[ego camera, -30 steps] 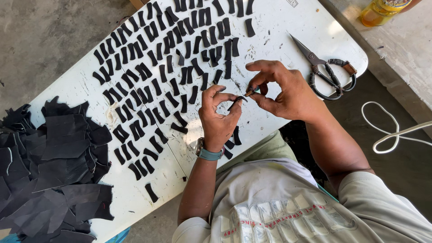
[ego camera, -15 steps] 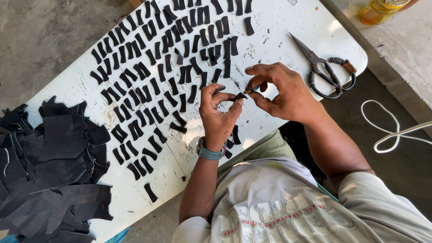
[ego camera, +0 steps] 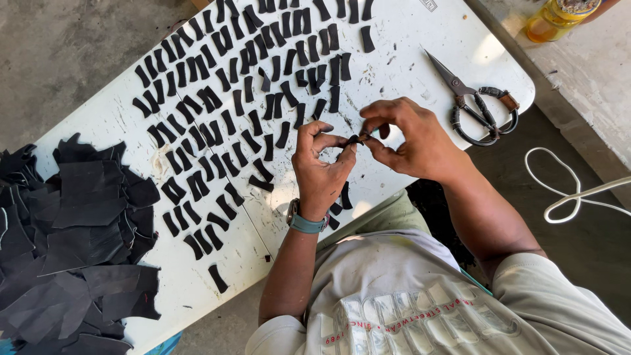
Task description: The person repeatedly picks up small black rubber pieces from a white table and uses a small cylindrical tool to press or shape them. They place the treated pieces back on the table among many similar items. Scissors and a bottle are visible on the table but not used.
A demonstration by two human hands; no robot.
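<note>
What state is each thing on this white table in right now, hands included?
Left hand: pinching small black strip.
Right hand: pinching the same strip.
Black-handled metal scissors: closed, lying flat.
Rows of black cut strips: laid flat on white table.
Pile of black sheet scraps: heaped, overlapping.
</note>
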